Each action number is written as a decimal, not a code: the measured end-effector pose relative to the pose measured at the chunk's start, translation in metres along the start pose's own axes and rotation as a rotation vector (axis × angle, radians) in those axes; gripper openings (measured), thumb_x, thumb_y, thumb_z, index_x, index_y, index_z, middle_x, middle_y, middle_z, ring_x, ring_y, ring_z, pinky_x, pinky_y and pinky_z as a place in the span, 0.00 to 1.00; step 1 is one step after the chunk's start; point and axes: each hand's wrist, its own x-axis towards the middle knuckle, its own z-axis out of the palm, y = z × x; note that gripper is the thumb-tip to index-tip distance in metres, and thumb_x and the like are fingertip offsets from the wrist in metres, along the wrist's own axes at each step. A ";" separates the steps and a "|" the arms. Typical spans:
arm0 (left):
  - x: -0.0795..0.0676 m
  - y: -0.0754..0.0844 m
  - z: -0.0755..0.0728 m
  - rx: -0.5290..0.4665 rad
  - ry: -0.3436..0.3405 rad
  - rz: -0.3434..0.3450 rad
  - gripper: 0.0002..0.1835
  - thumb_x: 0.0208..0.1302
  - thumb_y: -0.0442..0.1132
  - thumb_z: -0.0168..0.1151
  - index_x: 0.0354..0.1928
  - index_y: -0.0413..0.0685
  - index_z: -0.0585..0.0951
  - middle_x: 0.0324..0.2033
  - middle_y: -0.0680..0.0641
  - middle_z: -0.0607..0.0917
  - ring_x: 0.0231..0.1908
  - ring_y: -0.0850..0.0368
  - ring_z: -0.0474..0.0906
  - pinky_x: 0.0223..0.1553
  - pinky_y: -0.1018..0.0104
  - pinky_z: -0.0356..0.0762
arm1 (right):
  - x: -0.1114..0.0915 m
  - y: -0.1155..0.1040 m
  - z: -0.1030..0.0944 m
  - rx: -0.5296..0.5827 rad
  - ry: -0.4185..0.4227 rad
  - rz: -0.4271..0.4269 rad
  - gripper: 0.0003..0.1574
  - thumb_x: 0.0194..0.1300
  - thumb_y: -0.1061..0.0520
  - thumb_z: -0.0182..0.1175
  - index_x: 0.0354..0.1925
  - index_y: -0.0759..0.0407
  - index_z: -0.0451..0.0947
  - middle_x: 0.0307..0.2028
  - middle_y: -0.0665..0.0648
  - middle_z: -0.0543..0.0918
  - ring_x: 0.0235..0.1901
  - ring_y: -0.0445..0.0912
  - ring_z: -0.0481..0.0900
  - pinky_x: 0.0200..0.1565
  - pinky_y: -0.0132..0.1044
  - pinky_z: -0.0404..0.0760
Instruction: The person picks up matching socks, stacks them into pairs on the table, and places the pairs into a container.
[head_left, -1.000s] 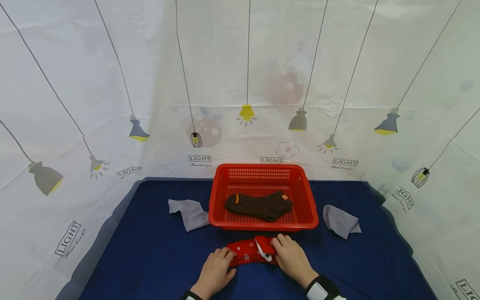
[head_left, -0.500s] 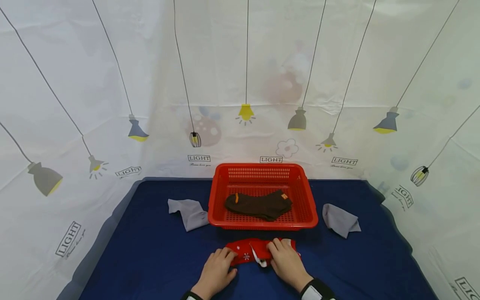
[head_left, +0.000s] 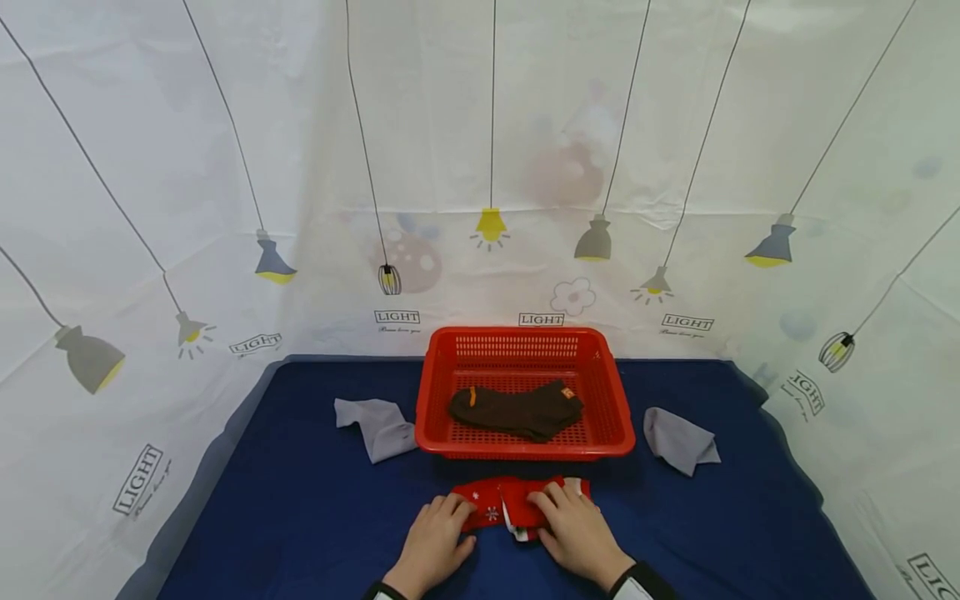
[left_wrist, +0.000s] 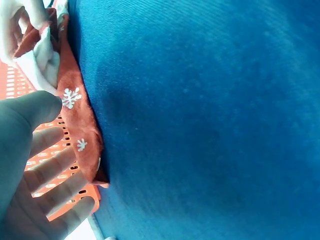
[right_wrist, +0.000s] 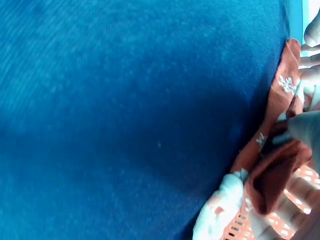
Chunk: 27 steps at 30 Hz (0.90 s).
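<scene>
A red sock with white snowflakes [head_left: 487,504] lies flat across the blue cloth, in front of the basket. Part of it is folded over toward the left, and white lining shows along the fold. On the sock's left end rest the fingertips of my left hand [head_left: 435,537]; the left wrist view has that hand's fingers extended, its thumb at the sock's edge. My right hand [head_left: 577,529] pinches the folded red flap [right_wrist: 272,182] near the sock's middle. Its palm covers part of the sock's right end, where a whitish patch peeks out.
Just behind the sock stands a red plastic basket [head_left: 525,452] with dark brown socks [head_left: 517,412] in it. A grey cloth piece [head_left: 386,433] lies at its left side, another grey cloth piece [head_left: 678,442] to its right. A white printed curtain [head_left: 480,125] encloses the table.
My right hand has shifted slightly left, bringing the sock's folded flap leftward and down flatter; the whitish right end came into view. My left hand stays at the left end.
</scene>
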 end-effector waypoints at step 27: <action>0.023 0.032 0.010 0.007 0.068 0.099 0.23 0.59 0.49 0.76 0.54 0.48 0.84 0.45 0.49 0.82 0.43 0.54 0.79 0.46 0.61 0.79 | -0.003 0.011 0.005 -0.019 0.080 -0.003 0.21 0.58 0.53 0.75 0.47 0.55 0.80 0.38 0.52 0.77 0.43 0.54 0.80 0.42 0.49 0.82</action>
